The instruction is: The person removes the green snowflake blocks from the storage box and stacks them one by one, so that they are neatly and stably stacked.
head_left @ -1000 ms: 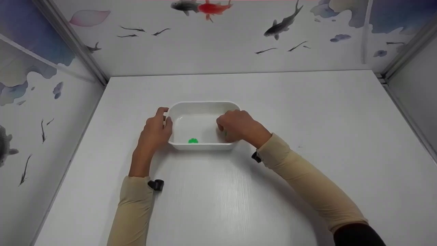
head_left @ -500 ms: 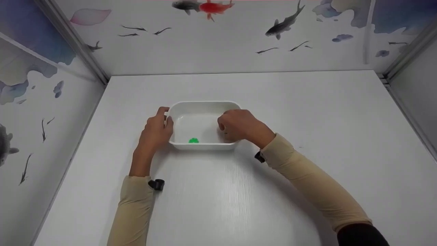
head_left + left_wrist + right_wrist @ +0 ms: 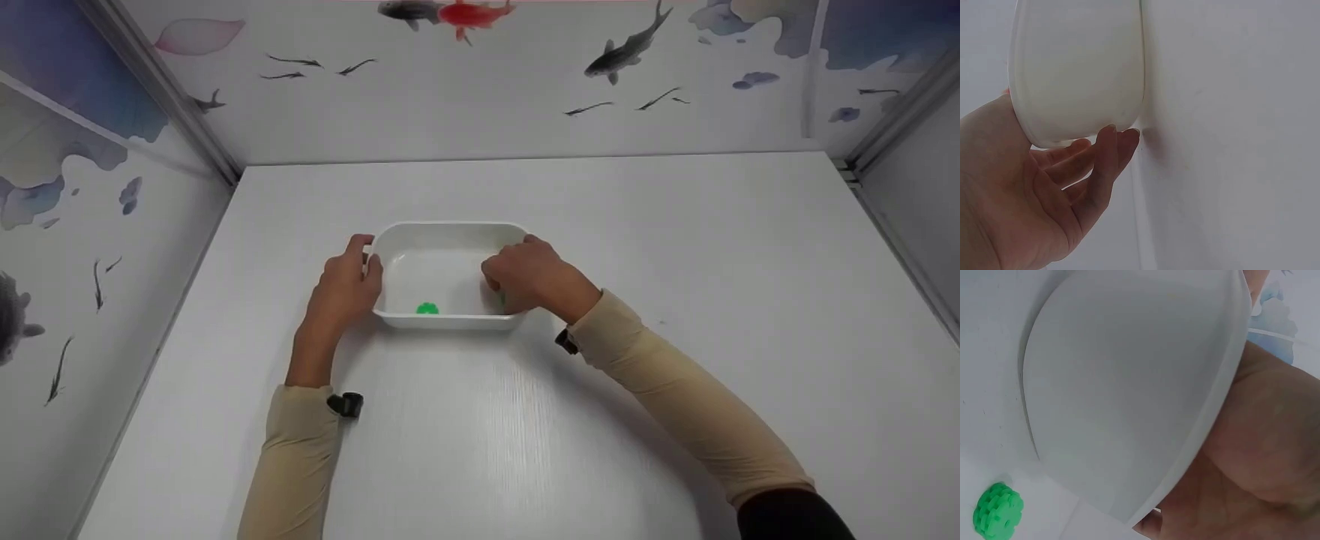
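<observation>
A white rectangular tray (image 3: 450, 322) stands on the table. A green toothed disc, like a toy gear, (image 3: 427, 308) lies in it by the near wall. My left hand (image 3: 345, 289) holds the tray's left end; in the left wrist view its fingertips (image 3: 1107, 130) meet the outer wall. My right hand (image 3: 532, 274) is curled over the right end, with fingers inside. A small green patch (image 3: 502, 298) shows under these fingers; I cannot tell whether they pinch it. Past the tray's rim (image 3: 1207, 405), the right wrist view shows a thick green toothed piece (image 3: 998, 512) below the hand.
The white table (image 3: 450, 450) runs up to a back wall (image 3: 487, 120) printed with fish. Another printed panel (image 3: 97, 247) borders it on the left, and a plain panel (image 3: 915, 180) on the right. Black wrist cameras (image 3: 346, 405) sit on both sleeves.
Both hands stay at the tray's ends with almost no movement. A bit of the right hand now shows past the far right rim. The head view has drifted slightly.
</observation>
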`<state>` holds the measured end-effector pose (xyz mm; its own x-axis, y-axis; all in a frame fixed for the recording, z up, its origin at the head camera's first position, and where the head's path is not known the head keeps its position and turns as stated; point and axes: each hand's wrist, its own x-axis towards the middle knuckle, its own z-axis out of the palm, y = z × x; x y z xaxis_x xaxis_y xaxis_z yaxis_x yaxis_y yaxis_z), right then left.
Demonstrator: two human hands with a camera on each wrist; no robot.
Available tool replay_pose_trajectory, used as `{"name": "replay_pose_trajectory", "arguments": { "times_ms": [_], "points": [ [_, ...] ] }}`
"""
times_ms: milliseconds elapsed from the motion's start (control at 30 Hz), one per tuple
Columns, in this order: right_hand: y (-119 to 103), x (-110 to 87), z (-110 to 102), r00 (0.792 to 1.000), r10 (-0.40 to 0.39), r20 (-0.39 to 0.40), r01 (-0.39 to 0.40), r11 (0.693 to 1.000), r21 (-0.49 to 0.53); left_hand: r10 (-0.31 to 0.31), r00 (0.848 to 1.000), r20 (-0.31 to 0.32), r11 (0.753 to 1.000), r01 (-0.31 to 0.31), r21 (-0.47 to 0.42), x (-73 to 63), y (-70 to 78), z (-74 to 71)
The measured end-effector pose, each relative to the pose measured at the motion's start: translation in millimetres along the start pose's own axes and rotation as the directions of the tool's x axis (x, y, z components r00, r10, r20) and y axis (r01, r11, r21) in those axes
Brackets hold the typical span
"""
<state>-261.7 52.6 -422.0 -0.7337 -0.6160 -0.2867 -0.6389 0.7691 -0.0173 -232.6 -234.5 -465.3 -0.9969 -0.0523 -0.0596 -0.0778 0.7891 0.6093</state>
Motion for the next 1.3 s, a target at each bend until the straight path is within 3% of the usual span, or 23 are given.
{"name": "replay_pose_trajectory", "arguments": {
  "times_ms": [433,633,967,1233,1300],
  "points": [
    [8.2,3.6,8.1,0.998,-0.013,-0.068,0.021,0.992,0.127,-0.009,1.0,0.006,1.0,0.009,-0.012,-0.2,0.1,-0.1],
    [15.4,-0.4,11.7,0.985,-0.063,-0.158,0.103,0.961,0.255,0.008,1.0,-0.002,1.0,-0.009,-0.008,-1.5,1.1,0.6],
    [26.6,-10.3,17.4,0.891,-0.111,-0.44,0.307,0.861,0.405,0.004,1.0,-0.007,1.0,-0.004,-0.007,-2.6,2.6,-0.3],
    [31.5,-18.2,21.1,0.81,-0.121,-0.573,0.446,0.762,0.47,-0.005,1.0,-0.001,1.0,0.005,-0.014,-1.8,2.3,-0.3],
    [32.9,-19.6,22.8,0.796,-0.118,-0.593,0.46,0.754,0.468,-0.008,1.0,0.0,1.0,0.008,-0.009,-1.7,2.3,-0.9]
  ]
}}
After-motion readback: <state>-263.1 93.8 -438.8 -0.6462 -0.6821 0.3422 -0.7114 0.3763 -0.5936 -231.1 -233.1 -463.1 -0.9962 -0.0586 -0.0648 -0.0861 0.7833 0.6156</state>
